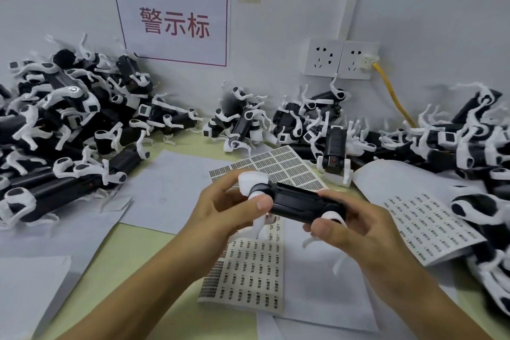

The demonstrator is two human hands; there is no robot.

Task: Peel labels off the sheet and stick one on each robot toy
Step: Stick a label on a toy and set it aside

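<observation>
Head view: both hands, left (220, 201) and right (350, 218), grip one robot toy (298, 201) above the label sheet (254, 270).

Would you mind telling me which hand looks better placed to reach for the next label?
Probably the left hand: it pinches only the white end of the robot toy, above the label sheet. The right hand grips the black body, so it could keep supporting the toy.

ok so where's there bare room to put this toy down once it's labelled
Two patches look free: the white paper between the left pile and the label sheet, and the yellow-green table strip left of the left hand. The back wall and right pile are crowded. Both hands grip the toy.
</observation>
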